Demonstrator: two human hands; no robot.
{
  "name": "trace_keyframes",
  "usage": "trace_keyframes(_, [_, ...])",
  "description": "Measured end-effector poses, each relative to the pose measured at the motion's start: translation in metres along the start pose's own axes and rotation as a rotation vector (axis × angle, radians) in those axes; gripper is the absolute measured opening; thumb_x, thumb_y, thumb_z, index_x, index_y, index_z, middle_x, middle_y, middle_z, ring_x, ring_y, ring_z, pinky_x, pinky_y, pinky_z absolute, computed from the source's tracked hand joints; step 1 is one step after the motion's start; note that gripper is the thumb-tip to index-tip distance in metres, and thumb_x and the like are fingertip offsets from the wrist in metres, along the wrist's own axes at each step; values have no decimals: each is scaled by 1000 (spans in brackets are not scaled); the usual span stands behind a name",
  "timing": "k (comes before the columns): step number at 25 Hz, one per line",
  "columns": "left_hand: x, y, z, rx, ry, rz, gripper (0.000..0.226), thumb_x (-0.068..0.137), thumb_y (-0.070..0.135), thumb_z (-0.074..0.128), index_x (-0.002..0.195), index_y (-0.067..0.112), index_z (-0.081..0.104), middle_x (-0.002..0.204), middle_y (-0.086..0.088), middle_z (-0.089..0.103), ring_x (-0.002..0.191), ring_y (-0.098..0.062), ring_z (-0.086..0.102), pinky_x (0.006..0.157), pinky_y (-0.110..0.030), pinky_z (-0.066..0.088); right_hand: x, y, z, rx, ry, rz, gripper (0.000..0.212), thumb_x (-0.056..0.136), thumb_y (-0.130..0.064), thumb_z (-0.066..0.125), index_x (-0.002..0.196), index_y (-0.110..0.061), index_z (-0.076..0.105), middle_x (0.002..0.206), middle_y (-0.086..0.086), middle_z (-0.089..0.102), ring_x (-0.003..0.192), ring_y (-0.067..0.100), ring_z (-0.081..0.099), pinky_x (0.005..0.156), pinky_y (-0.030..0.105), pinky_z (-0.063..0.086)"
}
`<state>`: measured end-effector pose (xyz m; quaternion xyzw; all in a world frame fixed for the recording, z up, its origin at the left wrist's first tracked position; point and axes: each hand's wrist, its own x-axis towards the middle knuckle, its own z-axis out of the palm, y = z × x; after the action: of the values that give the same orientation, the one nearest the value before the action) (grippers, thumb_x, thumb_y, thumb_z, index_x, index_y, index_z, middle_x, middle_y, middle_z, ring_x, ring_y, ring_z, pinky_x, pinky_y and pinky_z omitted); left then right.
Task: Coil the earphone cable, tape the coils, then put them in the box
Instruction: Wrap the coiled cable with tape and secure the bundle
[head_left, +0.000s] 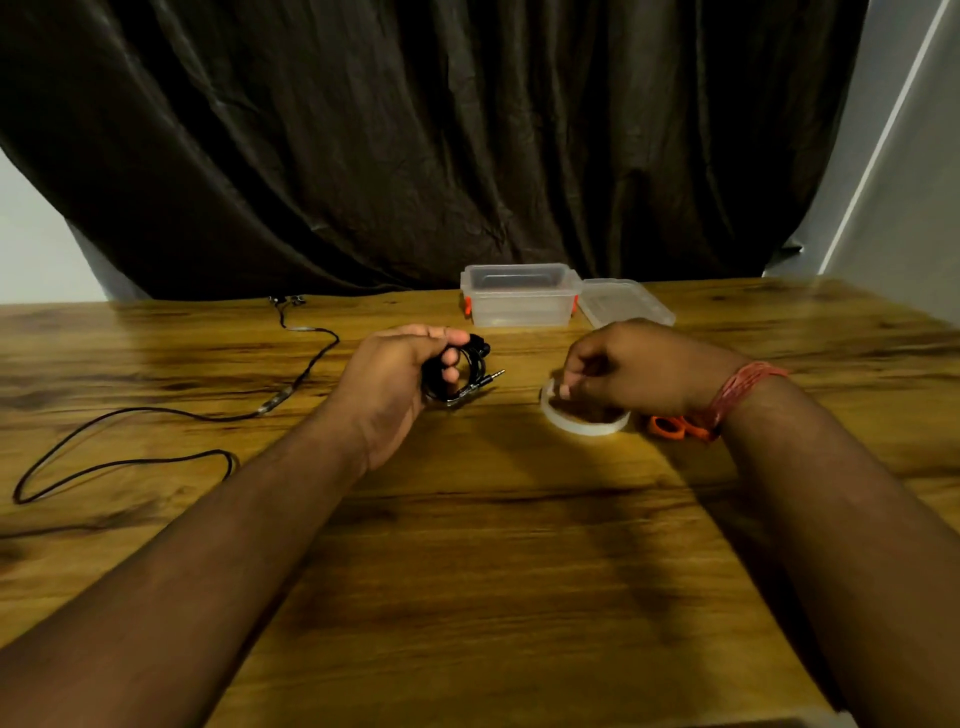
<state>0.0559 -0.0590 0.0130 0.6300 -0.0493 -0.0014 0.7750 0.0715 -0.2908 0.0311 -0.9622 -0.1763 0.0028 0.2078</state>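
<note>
Looks like a room in a home with a makeshift recording setup, not a lab or shop. Wood-grain table (519, 545) is the anchor. Behind its far edge hangs a wrinkled dark curtain (415, 130), draped like a backdrop. Plain pale wall (904, 182) shows past the curtain to the table's right and left. No benches, racks or machines on or around the table.

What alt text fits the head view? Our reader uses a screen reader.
Left hand holds a coiled black earphone cable; right hand picks at a tape roll. An open clear box stands behind.
</note>
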Motion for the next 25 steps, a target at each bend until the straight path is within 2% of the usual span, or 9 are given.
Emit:
trace_keyframes(1, [0, 0, 0, 56, 8, 16, 26, 98, 4, 40, 95, 5, 66, 75, -4, 56, 69, -13, 51, 65, -24, 44, -1, -2, 1, -46, -59, -10, 8, 82, -35, 72, 83, -28, 70, 81, -12, 71, 79, 3, 65, 69, 21, 51])
trace_keyframes(3, [-5, -1, 1, 431, 37, 76, 20, 99, 15, 46, 98, 17, 66, 85, 3, 61, 76, -10, 55, 69, -25, 43, -2, -4, 6, -159, -121, -27, 13, 77, -35, 77, 83, -27, 68, 83, -12, 69, 81, 5, 63, 72, 23, 50])
trace_keyframes(5, [-9, -4, 4, 819, 33, 175, 11, 97, 29, 53, 103, 28, 62, 94, 13, 60, 84, -4, 57, 68, -25, 43, -1, -7, 9, -195, -91, -49, 12, 77, -30, 77, 84, -26, 68, 82, -12, 67, 80, 3, 61, 67, 18, 46])
trace_keyframes(6, [-11, -6, 5, 909, 16, 218, 11, 95, 33, 56, 104, 29, 60, 94, 13, 59, 83, -3, 56, 66, -24, 42, -1, -9, 10, -181, -55, -67, 10, 78, -28, 76, 84, -26, 68, 82, -13, 67, 79, 2, 60, 66, 17, 44])
trace_keyframes(9, [-6, -14, 3, 985, -39, 333, 20, 88, 37, 66, 104, 26, 59, 91, 11, 52, 78, -4, 51, 66, -21, 40, 1, -19, 13, -12, 49, -129, 8, 81, -24, 73, 88, -27, 71, 80, -12, 67, 77, 1, 61, 69, 18, 48])
trace_keyframes(12, [-1, -16, -1, 1041, -15, 421, 27, 82, 38, 72, 102, 27, 57, 92, 14, 48, 78, -2, 48, 68, -18, 40, -1, -30, 16, 108, 99, -187, 10, 82, -24, 74, 92, -27, 72, 81, -11, 68, 76, 2, 62, 69, 16, 50])
trace_keyframes(15, [1, -14, -4, 1040, 15, 438, 24, 83, 35, 72, 99, 28, 55, 92, 13, 49, 79, -2, 48, 66, -14, 37, -2, -33, 17, 154, 97, -209, 13, 83, -21, 74, 92, -28, 71, 81, -12, 68, 78, 1, 61, 67, 10, 48])
trace_keyframes(21, [0, -8, -8, 1021, 17, 431, 10, 91, 27, 64, 100, 25, 60, 93, 9, 53, 79, -4, 52, 63, -4, 36, -5, -36, 16, 194, 82, -216, 13, 83, -19, 74, 92, -28, 72, 83, -10, 68, 80, 4, 61, 71, 14, 50])
trace_keyframes(25, [-1, -7, -7, 1022, 6, 474, 6, 92, 26, 62, 97, 24, 64, 91, 9, 54, 76, -4, 52, 61, -4, 36, -6, -38, 15, 204, 91, -218, 12, 83, -18, 74, 92, -26, 72, 82, -8, 68, 79, 5, 60, 68, 12, 48])
